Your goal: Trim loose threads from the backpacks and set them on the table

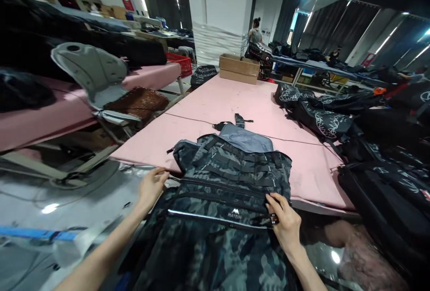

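A dark camouflage backpack point(221, 246) with a white MATEIN logo lies in front of me, its upper part resting on the pink table and its lower part hanging towards me. A zipper runs across it above a pale piping line. My left hand point(152, 189) is at the left end of that zipper, fingertips pinched; a thin dark piece runs from them to the bag, too small to name. My right hand point(285, 221) grips the right edge of the backpack beside the logo, wearing a dark ring. A grey-blue panel point(247, 138) and straps spread at the far end.
The pink table point(208, 98) carries a cardboard box point(239, 69) at its far end. Black bags point(322, 116) are piled along the right. On the left stand a grey chair point(92, 69) and another pink table point(63, 118). A person point(255, 33) is in the background.
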Action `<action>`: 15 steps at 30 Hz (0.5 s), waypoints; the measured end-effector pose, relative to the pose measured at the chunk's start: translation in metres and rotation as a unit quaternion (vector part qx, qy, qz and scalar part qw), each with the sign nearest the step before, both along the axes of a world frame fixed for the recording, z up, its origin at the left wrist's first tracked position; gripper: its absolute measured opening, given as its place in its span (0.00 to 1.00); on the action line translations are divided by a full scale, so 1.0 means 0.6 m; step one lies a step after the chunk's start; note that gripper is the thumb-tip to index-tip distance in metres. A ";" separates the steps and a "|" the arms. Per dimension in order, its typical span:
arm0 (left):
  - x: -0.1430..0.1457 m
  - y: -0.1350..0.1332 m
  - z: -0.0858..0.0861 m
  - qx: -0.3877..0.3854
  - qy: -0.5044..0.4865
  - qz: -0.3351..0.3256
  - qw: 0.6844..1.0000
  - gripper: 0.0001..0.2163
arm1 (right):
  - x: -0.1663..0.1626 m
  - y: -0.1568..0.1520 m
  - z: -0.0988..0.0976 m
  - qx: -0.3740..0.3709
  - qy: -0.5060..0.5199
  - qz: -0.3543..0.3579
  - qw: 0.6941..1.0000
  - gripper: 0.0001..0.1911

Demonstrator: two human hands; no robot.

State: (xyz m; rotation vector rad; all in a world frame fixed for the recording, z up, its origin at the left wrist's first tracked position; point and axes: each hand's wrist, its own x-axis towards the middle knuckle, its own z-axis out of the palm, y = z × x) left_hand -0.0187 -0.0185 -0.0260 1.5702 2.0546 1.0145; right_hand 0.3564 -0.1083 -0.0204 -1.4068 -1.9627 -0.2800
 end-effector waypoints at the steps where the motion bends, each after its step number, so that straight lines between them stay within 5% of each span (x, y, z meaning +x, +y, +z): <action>1: 0.007 -0.004 0.016 0.024 0.016 -0.006 1.000 0.15 | -0.001 0.002 0.000 0.001 -0.001 0.000 1.000 0.13; 4: 0.052 -0.010 0.066 0.073 0.107 -0.139 0.982 0.13 | -0.007 0.007 -0.001 0.004 -0.001 -0.002 1.000 0.13; 7: 0.101 0.002 0.099 0.017 0.174 -0.256 0.951 0.11 | -0.012 0.011 -0.002 0.000 -0.008 0.000 1.000 0.13; 11: 0.119 0.025 0.111 -0.084 0.149 -0.292 0.941 0.09 | -0.015 0.011 -0.001 -0.011 -0.018 0.006 1.000 0.14; 15: 0.105 0.035 0.106 -0.083 0.052 -0.279 0.955 0.08 | -0.018 0.013 0.001 -0.005 -0.013 0.000 1.000 0.14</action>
